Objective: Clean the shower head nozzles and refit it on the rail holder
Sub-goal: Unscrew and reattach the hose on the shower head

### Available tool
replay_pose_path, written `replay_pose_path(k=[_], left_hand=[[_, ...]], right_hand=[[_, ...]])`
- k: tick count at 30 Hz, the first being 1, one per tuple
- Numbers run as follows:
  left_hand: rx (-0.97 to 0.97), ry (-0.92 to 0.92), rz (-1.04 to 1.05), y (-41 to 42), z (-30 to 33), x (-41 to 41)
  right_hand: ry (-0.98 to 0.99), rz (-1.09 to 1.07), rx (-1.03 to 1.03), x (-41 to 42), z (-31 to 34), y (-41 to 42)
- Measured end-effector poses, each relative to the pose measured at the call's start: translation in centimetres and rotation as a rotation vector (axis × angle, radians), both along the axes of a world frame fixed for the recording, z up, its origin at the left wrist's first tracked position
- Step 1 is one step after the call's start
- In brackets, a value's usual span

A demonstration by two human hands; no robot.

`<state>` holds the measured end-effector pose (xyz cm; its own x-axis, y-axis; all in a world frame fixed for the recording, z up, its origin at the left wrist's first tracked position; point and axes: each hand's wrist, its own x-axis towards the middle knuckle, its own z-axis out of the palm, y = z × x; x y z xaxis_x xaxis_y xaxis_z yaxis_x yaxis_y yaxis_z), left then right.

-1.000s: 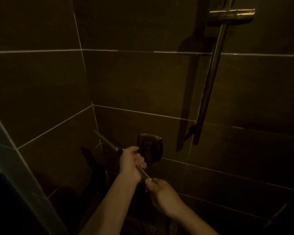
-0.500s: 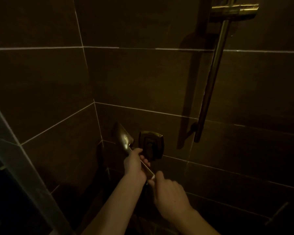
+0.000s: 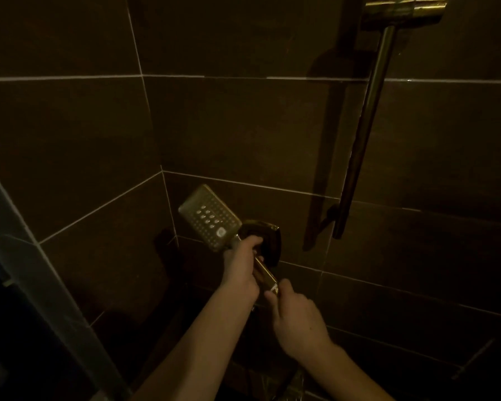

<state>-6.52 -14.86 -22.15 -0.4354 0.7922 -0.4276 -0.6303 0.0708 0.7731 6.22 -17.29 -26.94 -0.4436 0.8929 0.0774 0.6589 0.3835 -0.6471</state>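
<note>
**A:** While both hands are on the handle, what should they mind?

**B:** Keeping the nozzle face in sight. The left hand has its fingers curled round the upper part of the handle, just under the shower head. The right hand pinches the handle's lower end with curled fingertips. Neither hand is slack or spread.

**A:** Where is the head itself?

**B:** Low in the tiled corner, tilted up and to the left, its perforated face turned toward the camera. It sits just in front of the wall valve, well below the holder at the top of the rail. So it's off the rail, and refitting isn't due yet, I'd say.

**A:** How would you do the cleaning well?

**B:** Let the left hand steady the handle and free the right to rub across the nozzles row by row. The light is dim, so I'd angle the face to catch what glow there is; otherwise blocked holes are easy to miss.

**A:** Any risk?

**B:** A metal handle may be slick, and it's close to the valve, so a slip could knock against it. Whether a hose is attached below the right hand I can't tell; it's too dark down there.
</note>
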Motion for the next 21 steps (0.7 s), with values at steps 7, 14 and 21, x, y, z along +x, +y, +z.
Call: replay_pose_path(k=[7, 14, 21], left_hand=[[0.145, -0.300, -0.054, -0.6, -0.2, -1.7], [0.213, -0.022, -0.151, -1.0, -0.7, -2.3], [0.046, 0.046, 0.201, -2.3, -1.2, 1.7]], right_hand=[[0.382, 0.228, -0.537, 0.1, 1.0, 0.6], [0.318, 0.171, -0.523, 0.0, 0.8, 1.3], [-0.037, -0.010, -0.096, -1.5, -1.1, -0.3]])
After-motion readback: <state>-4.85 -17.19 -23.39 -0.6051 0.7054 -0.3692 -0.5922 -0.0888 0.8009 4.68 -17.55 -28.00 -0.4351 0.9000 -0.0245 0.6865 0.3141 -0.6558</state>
